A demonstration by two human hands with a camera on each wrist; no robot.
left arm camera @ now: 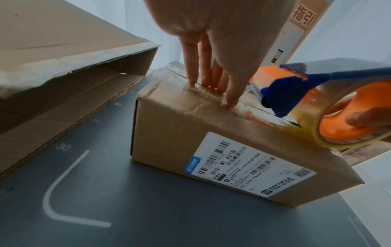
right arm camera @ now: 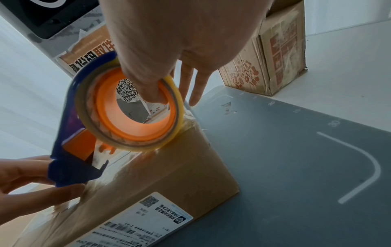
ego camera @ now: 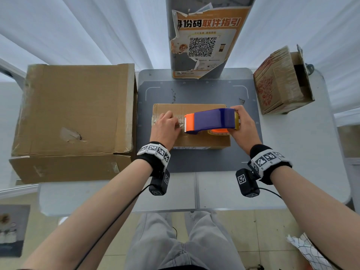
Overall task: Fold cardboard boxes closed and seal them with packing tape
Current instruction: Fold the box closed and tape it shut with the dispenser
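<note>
A small closed cardboard box [ego camera: 204,140] with a white shipping label [left arm camera: 249,168] on its near side sits on the grey mat [ego camera: 194,162]. My left hand [ego camera: 165,125] presses straight fingers [left arm camera: 211,73] onto clear tape over the box's top seam, near its left end. My right hand [ego camera: 242,123] grips a blue and orange tape dispenser [ego camera: 211,119] that rests on the box top, thumb inside the orange core [right arm camera: 135,120] of the clear tape roll [right arm camera: 127,108]. The dispenser's toothed orange head [ego camera: 189,122] sits right beside my left fingertips.
A big open cardboard box [ego camera: 74,114] lies at the left, touching the mat. A smaller box with red print [ego camera: 280,84] stands at the back right on the white table [ego camera: 302,152]. A grey pillar with an orange QR poster [ego camera: 204,39] rises behind the mat.
</note>
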